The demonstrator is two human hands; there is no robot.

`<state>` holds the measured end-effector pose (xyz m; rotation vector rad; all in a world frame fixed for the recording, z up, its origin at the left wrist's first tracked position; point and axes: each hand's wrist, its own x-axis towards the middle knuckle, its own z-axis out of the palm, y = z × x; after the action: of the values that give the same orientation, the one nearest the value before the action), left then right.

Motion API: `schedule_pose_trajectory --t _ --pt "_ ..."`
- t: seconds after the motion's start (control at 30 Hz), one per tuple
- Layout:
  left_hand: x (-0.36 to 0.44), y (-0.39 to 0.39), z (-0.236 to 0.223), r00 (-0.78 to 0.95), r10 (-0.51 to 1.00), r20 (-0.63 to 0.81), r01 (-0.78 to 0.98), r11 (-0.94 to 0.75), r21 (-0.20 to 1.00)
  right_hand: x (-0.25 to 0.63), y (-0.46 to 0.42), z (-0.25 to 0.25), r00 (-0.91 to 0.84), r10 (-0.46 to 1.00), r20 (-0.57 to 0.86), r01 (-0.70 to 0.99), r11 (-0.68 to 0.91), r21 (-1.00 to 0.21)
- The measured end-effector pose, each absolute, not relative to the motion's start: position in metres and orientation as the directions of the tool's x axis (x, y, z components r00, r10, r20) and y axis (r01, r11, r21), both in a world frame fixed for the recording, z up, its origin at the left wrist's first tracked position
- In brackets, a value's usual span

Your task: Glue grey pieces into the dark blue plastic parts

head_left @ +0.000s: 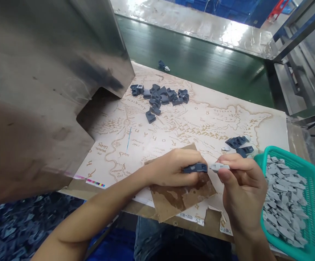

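My left hand (174,166) is closed around a dark blue plastic part (195,168) that pokes out to the right. My right hand (243,186) pinches a small light grey plastic piece (219,166), its tip almost touching the blue part's end. Both hands hover over a brown cardboard piece (179,197) lying on a work board printed with a map (179,123). A teal basket (314,188) at the right holds several grey pieces (282,203). A pile of dark blue parts (160,97) lies at the board's far side, a few more blue parts (240,143) near the basket.
A large metal chute or housing (43,90) fills the left. A green conveyor belt (198,59) runs behind the board, with one stray part (163,66) at its edge. A bin of dark blue parts (18,224) sits at the lower left. A metal frame (299,61) stands at the right.
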<state>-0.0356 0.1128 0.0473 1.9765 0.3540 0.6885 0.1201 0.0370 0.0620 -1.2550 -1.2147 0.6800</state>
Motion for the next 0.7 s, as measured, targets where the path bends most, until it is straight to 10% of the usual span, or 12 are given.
schedule_pose_trajectory --t 0.7 --pt "-0.037 0.112 0.046 0.841 0.475 0.259 0.016 -0.501 0.865 0.124 0.046 0.057 0.016 0.953 0.303 0.227 0.291 -0.929"
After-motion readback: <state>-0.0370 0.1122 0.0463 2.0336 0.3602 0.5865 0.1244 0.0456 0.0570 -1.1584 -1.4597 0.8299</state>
